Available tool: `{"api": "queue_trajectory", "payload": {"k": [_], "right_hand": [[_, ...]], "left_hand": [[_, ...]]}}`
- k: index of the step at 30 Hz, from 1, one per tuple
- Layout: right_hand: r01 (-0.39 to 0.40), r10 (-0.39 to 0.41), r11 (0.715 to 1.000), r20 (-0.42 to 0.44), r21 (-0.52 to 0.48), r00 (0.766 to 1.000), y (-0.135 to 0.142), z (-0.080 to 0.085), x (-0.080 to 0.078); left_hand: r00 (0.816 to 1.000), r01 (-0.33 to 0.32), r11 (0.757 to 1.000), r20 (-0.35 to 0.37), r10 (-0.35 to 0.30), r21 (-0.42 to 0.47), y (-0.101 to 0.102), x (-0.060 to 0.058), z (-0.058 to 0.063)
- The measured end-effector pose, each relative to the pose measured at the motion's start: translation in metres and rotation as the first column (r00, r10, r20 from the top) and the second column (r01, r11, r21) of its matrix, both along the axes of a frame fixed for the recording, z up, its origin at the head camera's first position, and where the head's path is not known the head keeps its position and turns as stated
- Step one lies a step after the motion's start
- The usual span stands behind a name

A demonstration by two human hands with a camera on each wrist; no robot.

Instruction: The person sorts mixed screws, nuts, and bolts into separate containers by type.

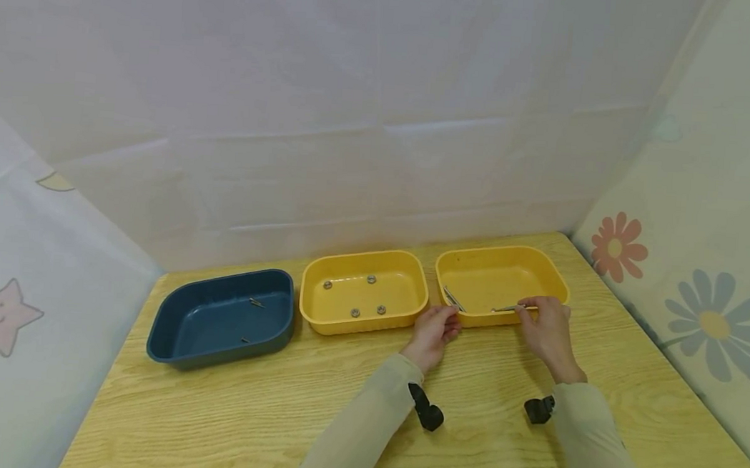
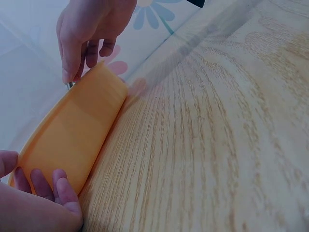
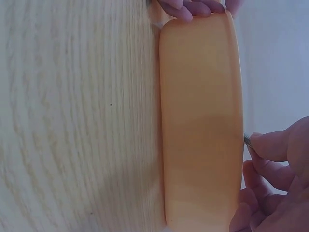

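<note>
My left hand (image 1: 432,336) holds the front-left corner of the right-hand yellow tray (image 1: 544,262). In the left wrist view its thumb lies at the rim, with the curled fingers against the outer wall. Over the front rim of that tray, my right hand (image 1: 548,336) pinches a slim silver metal rod (image 1: 507,309) between thumb and fingertips. Only a short, ridged-looking end of the rod (image 3: 247,140) shows in the right wrist view; I cannot tell its kind. More slim silver metal rods (image 1: 453,299) lie inside the tray by its left wall, near my left hand.
Left of this tray stands a second yellow tray (image 1: 366,257) with several small metal rings (image 1: 371,279) spread inside. Farther left is a dark blue tray (image 1: 172,327) with a few small metal pieces (image 1: 256,302). The wooden table (image 1: 209,410) meets hung cloth walls behind and at the sides.
</note>
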State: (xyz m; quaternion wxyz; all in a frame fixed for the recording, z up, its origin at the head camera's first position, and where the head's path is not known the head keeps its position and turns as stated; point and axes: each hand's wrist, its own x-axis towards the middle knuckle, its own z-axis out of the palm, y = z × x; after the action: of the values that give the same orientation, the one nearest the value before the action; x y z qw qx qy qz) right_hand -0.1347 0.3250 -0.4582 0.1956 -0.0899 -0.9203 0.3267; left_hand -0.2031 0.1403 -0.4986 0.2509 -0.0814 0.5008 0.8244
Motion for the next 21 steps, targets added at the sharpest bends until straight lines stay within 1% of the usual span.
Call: {"api": "queue_trajectory", "payload": {"k": [6, 13, 17, 21], "right_hand": [[0.009, -0.009, 1.0, 0.017, -0.012, 1.0, 0.002, -0.0001, -0.0002], [0.077, -0.074, 0.994, 0.041, -0.079, 0.996, 0.0036, 0.0033, 0.0028], [0.098, -0.093, 0.99, 0.055, -0.097, 0.994, 0.0053, 0.0042, 0.0033], [0.121, -0.116, 0.986, 0.046, -0.112, 0.992, 0.0065, 0.0039, 0.0026]], "left_hand": [[1.0, -0.001, 1.0, 0.005, 0.001, 0.007, 0.0005, -0.0006, -0.0005], [1.0, 0.005, 1.0, 0.007, -0.005, 0.007, 0.0007, -0.0006, -0.0029], [1.0, 0.001, 1.0, 0.012, -0.001, 0.01, 0.0007, -0.001, -0.0025], [1.0, -0.011, 1.0, 0.017, 0.011, 0.011, 0.001, -0.0015, -0.0011]]}}
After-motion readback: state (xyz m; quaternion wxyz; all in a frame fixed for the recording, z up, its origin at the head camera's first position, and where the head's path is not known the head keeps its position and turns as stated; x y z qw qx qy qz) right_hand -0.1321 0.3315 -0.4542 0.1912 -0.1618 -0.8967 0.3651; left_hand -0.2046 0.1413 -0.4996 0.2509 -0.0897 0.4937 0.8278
